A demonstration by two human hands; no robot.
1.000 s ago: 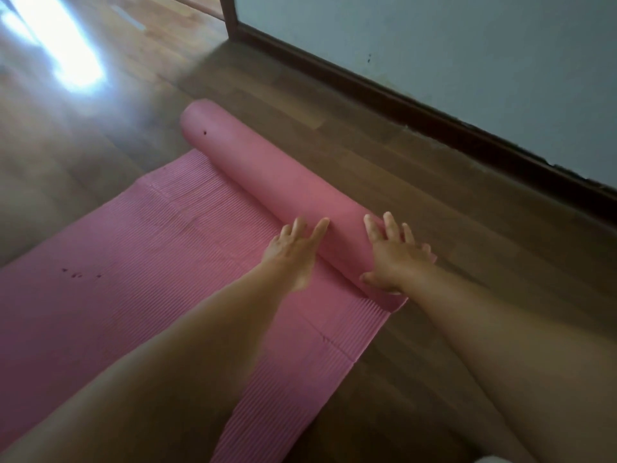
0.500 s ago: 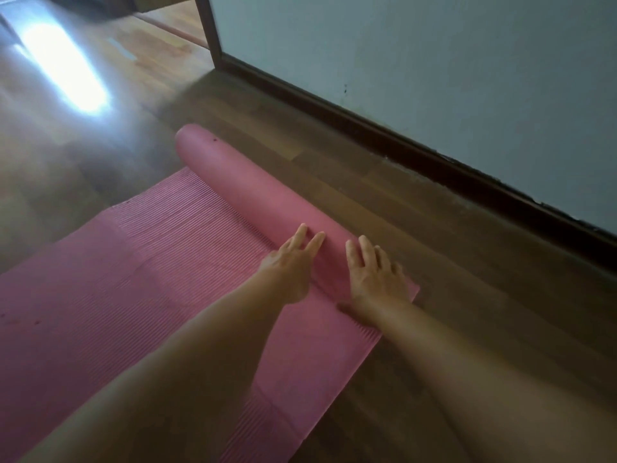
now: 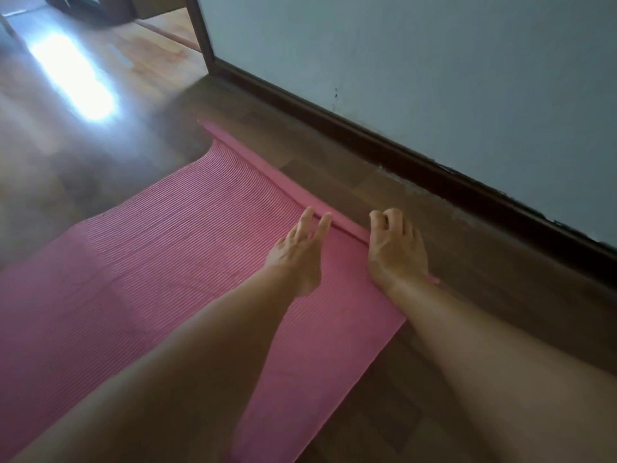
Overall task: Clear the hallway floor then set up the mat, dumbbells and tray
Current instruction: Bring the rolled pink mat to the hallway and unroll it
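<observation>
Left hand (image 3: 297, 253) flat, right hand (image 3: 395, 252) curled.

Mat (image 3: 200, 235): thick roll gone, flattened to thin end lip toward 1 o'clock. Left hand (image 3: 297, 255), right hand (image 3: 395, 252): advanced to lip; right fingers now curled.

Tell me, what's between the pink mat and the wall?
In the head view, a strip of wooden floor and the dark skirting board lie between mat and wall.
</observation>
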